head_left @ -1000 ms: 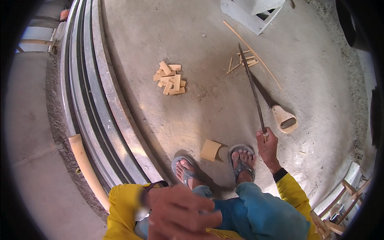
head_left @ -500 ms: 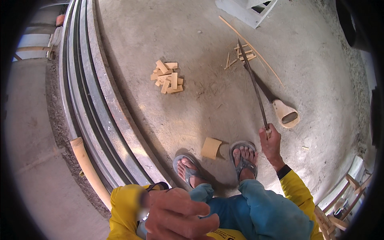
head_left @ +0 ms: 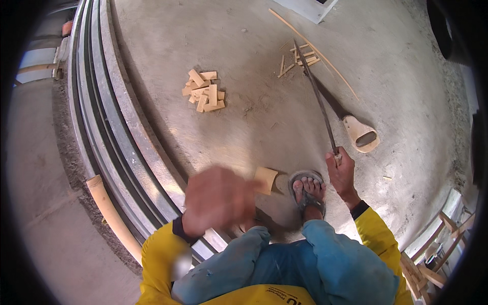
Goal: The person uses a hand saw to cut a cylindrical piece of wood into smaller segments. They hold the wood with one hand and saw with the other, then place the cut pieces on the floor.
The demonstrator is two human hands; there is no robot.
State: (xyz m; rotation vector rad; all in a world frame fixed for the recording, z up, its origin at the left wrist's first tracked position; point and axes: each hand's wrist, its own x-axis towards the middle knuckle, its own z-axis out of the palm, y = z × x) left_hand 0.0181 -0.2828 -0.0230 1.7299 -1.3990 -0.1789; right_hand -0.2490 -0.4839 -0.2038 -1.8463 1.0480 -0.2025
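Observation:
My right hand (head_left: 342,173) is closed around the short, light handle of a machete (head_left: 321,104). Its long dark blade looks narrow from here and points away from me. My left hand (head_left: 221,199) is raised above my left leg and smeared by motion, so its fingers cannot be made out. A slightly curved bamboo piece (head_left: 265,180) lies on the floor just beyond it, beside my right foot. Farther off on the left rests a pile of small, flat bamboo pieces (head_left: 205,91).
A handsaw (head_left: 361,135) with a pale handle lies right of the machete. Thin sticks (head_left: 306,57) and a long strip (head_left: 325,58) are farther off. Metal beams (head_left: 109,101) and a bamboo pole (head_left: 110,213) line the left. Wooden lengths (head_left: 417,274) stand at the lower right.
My left hand has swung up and forward from my lap toward the curved bamboo piece. The right hand keeps its grip on the machete. The view has shifted slightly.

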